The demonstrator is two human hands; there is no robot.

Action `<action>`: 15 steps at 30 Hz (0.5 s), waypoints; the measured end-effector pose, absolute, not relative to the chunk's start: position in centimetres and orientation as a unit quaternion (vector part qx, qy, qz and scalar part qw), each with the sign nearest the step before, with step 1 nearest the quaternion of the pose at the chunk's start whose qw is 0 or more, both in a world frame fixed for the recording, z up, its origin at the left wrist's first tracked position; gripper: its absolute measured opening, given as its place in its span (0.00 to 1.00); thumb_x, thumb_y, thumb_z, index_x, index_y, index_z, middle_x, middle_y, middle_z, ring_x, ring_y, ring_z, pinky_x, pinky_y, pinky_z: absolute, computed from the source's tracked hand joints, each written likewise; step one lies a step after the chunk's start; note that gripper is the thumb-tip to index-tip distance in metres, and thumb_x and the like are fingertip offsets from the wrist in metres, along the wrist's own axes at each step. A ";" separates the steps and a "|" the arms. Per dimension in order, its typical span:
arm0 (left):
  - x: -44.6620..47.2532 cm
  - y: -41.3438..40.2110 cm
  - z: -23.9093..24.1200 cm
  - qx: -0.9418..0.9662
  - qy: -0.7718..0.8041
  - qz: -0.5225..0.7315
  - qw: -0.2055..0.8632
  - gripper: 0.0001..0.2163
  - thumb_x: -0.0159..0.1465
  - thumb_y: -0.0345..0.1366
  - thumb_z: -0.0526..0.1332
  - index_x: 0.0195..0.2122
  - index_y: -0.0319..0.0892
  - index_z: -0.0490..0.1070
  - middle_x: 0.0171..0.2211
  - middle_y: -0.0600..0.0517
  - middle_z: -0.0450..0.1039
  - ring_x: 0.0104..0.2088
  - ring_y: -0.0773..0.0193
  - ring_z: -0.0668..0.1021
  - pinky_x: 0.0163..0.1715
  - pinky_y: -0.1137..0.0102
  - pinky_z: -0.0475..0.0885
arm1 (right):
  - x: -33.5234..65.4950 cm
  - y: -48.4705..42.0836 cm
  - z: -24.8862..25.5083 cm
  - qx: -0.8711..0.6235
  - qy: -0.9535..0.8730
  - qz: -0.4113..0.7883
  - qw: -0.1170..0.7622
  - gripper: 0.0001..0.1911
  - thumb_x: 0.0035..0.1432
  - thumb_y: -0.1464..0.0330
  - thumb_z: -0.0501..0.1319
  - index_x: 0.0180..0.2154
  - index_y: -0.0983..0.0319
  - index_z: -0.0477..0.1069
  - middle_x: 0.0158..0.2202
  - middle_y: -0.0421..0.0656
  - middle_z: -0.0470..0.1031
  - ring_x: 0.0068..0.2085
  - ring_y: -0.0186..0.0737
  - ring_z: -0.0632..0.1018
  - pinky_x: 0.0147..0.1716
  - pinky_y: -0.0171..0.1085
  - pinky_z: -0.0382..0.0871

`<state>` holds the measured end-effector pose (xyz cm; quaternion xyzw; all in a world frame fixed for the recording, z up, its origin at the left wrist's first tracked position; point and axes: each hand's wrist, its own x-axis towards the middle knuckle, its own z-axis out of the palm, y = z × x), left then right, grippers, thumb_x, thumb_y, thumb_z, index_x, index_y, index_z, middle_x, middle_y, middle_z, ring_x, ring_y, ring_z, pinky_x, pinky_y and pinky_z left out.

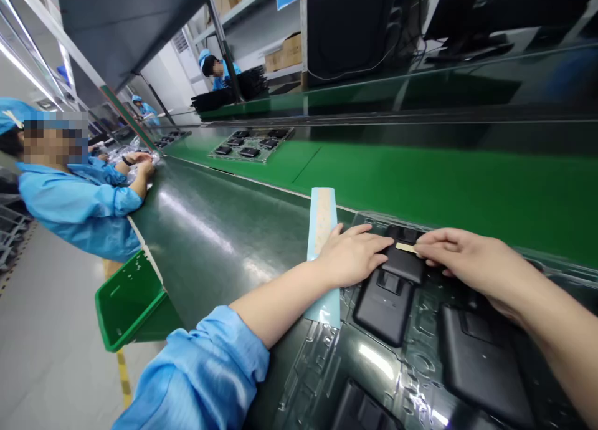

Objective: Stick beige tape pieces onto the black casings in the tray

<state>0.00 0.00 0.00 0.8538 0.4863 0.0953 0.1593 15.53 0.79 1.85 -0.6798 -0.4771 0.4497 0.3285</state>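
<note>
A clear plastic tray (pixel 303 367) in front of me holds several black plastic cases (pixel 385 305). My right hand (pixel 460 252) pinches the right end of a small cream-coloured strip (pixel 404 248) at the upper case in the tray. Fingers spread, my left hand (pixel 352 252) reaches across with its fingertips at that same case, left of the strip. Under my left wrist lies a light-blue backing sheet (pixel 331 308) with a beige band along it. What the right hand's lower fingers touch is hidden.
Beyond the workbench (pixel 200 230) runs a green conveyor belt (pixel 397 174), carrying another tray of black cases (pixel 250 151). A green bin (pixel 135 302) stands at the bench's left edge. A co-worker in blue (pixel 84 193) works at the left.
</note>
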 end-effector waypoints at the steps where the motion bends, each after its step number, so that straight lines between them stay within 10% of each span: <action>1: 0.1 0.0 -0.1 0.854 0.486 0.094 0.161 0.16 0.62 0.36 0.50 0.51 0.43 0.59 0.53 0.54 0.62 0.57 0.61 0.57 0.55 0.53 0.50 | 15.4 0.8 1.9 -0.684 -0.477 0.444 0.327 0.11 0.25 0.62 0.58 0.18 0.61 0.64 0.15 0.39 0.64 0.20 0.33 0.64 0.19 0.34 0.55; 15: 0.2 0.1 -0.2 0.861 0.477 0.073 0.158 0.16 0.63 0.37 0.49 0.52 0.43 0.60 0.53 0.55 0.62 0.58 0.61 0.56 0.55 0.54 0.50 | 15.0 1.1 1.9 -0.718 -0.422 0.469 0.296 0.06 0.34 0.75 0.60 0.21 0.62 0.64 0.17 0.39 0.66 0.20 0.30 0.65 0.19 0.30 0.58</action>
